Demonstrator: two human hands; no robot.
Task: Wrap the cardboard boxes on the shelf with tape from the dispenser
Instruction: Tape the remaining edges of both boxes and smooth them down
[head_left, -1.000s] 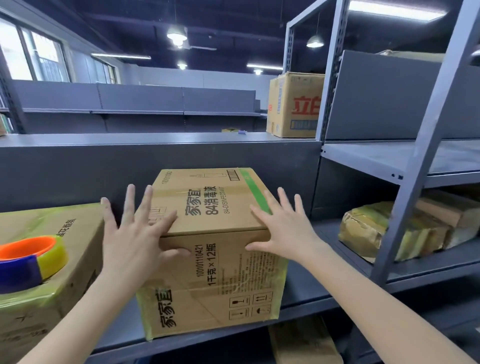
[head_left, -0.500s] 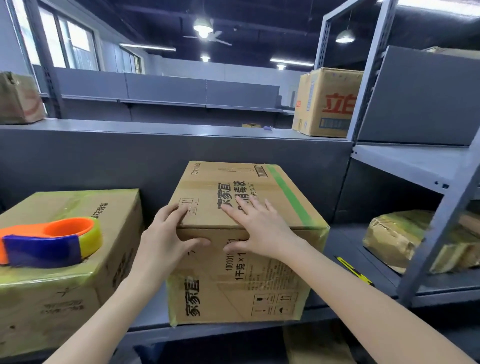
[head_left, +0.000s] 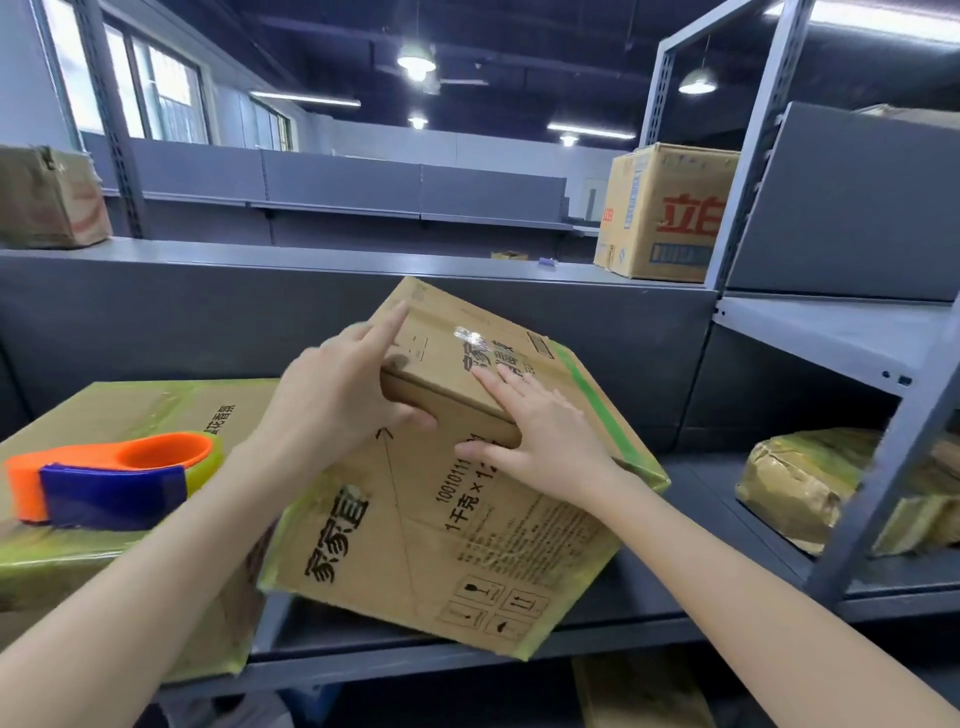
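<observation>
At frame centre a tilted cardboard box (head_left: 467, 519), tape already on its edges, sat on the shelf (head_left: 701, 478). The left hand (head_left: 332, 410) clasped its top corner; the right hand (head_left: 540, 431) lay flat on top. The dispenser (head_left: 109, 483) rested idle at left; more wrapping looked due.

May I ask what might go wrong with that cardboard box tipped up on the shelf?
1. The tilted brown cardboard box with green-taped edges seems to overhang the front lip of the grey metal shelf; held near its top edge by the left hand and right hand, it might slide off.
2. Swinging left, it could knock the orange-and-blue tape dispenser.
</observation>
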